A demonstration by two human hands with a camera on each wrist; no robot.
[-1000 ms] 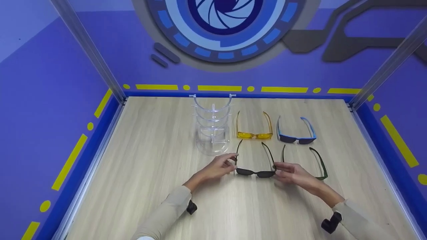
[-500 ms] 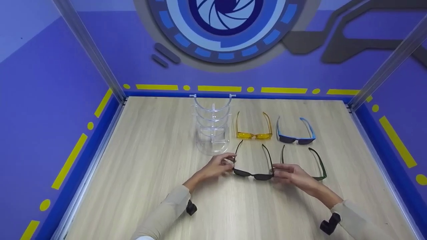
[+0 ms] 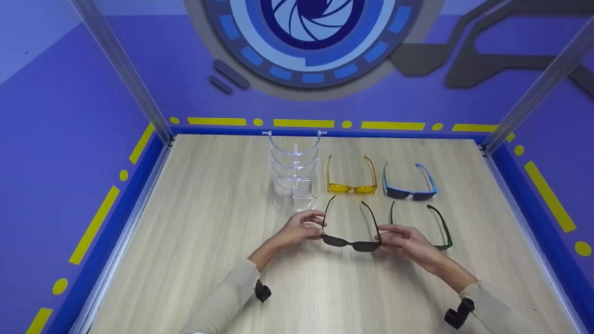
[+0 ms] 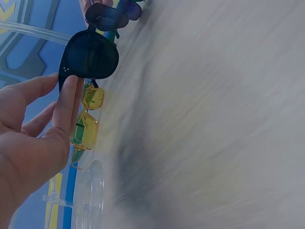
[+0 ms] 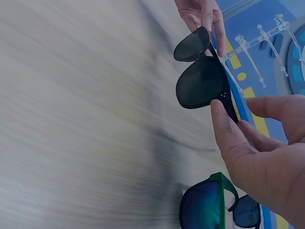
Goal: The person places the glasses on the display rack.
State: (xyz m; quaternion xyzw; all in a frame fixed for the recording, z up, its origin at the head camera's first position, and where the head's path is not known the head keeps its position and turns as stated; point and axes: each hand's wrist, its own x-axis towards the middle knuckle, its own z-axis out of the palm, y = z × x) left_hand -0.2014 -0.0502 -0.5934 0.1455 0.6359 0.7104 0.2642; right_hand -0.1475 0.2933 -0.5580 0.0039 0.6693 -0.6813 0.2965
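Black sunglasses (image 3: 365, 246) with dark lenses and unfolded temples are held between both hands, lenses toward the person. My left hand (image 3: 299, 228) pinches the frame's left corner between thumb and fingers. At the opposite corner, my right hand (image 3: 404, 242) grips near the hinge, its fingertips along the temple. In the left wrist view, the dark lens (image 4: 91, 55) stands off the tabletop, whose shadow lies beside it. The right wrist view shows both lenses, and the green-framed sunglasses (image 5: 221, 202) below the right hand.
A clear tiered eyewear stand (image 3: 295, 178) rises behind the left hand. Yellow glasses (image 3: 352, 189) and blue-framed sunglasses (image 3: 435, 185) lie behind the black pair. Green-framed sunglasses (image 3: 448, 232) sit partly behind the right hand. Blue walls (image 3: 55, 153) enclose the wooden table (image 3: 195, 222).
Both hands have shifted the black sunglasses slightly left and toward the person, and their lenses now show more fully. The other glasses and the stand have stayed put.
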